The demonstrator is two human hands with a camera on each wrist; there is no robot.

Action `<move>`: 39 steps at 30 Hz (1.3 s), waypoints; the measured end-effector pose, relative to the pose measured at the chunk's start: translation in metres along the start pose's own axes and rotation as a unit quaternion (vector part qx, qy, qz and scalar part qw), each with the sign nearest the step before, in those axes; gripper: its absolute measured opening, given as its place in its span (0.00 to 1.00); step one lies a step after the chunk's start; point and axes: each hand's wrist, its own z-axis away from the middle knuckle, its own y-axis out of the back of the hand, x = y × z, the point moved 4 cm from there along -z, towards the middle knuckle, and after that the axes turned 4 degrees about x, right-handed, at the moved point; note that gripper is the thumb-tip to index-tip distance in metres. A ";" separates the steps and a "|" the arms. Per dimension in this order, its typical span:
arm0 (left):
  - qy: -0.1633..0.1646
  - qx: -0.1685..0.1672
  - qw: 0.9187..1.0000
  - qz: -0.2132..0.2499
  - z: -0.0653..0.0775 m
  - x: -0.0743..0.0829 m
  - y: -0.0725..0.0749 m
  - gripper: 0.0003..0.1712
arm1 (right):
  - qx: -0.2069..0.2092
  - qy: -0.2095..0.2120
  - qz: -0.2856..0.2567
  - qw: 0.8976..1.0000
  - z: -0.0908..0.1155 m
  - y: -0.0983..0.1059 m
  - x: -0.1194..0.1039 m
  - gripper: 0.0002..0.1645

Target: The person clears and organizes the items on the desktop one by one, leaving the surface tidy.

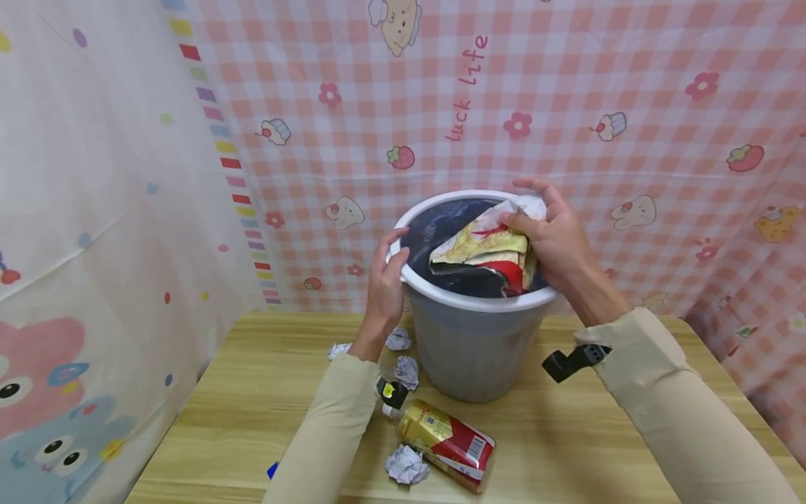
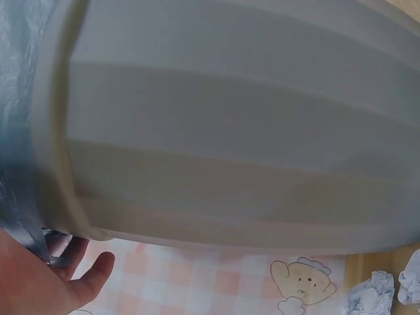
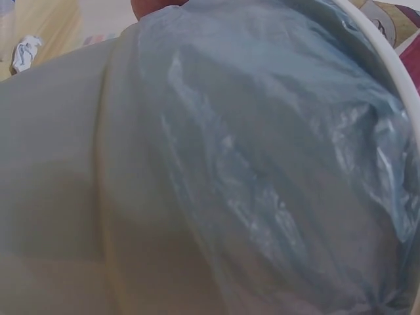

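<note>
A grey trash bin (image 1: 475, 350) with a white rim (image 1: 485, 303) and a dark plastic liner (image 1: 425, 234) stands upright on the table. My left hand (image 1: 384, 287) grips the rim at its left side; in the left wrist view its fingers (image 2: 95, 279) show beside the bin wall. Across the bin's mouth, my right hand (image 1: 560, 234) pinches a crumpled printed package (image 1: 491, 241), yellow, red and white, between thumb and fingers. The package hangs over the opening, its lower part overlapping the liner. Seen from the right wrist, liner film (image 3: 262, 164) drapes outside under the rim.
A red-and-gold drink bottle (image 1: 447, 444) lies in front of the bin. Crumpled paper balls lie around it, one (image 1: 406, 464) beside the bottle and one (image 1: 406, 372) near the bin's base. A small blue object (image 1: 272, 470) is by my left sleeve. Behind hangs a checked cloth (image 1: 302, 210).
</note>
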 end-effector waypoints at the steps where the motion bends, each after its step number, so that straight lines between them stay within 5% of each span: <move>1: 0.000 0.000 1.000 -0.001 0.000 0.000 0.000 0.24 | -0.002 -0.002 0.004 1.000 0.000 0.000 0.000 0.31; 23: -0.001 -0.003 1.000 -0.005 -0.001 -0.001 0.000 0.24 | -0.045 -0.039 0.069 0.996 -0.003 -0.006 0.004 0.34; 39: -0.001 -0.003 1.000 -0.011 -0.001 -0.001 0.000 0.24 | -0.037 -0.058 0.146 0.987 -0.006 -0.007 0.007 0.35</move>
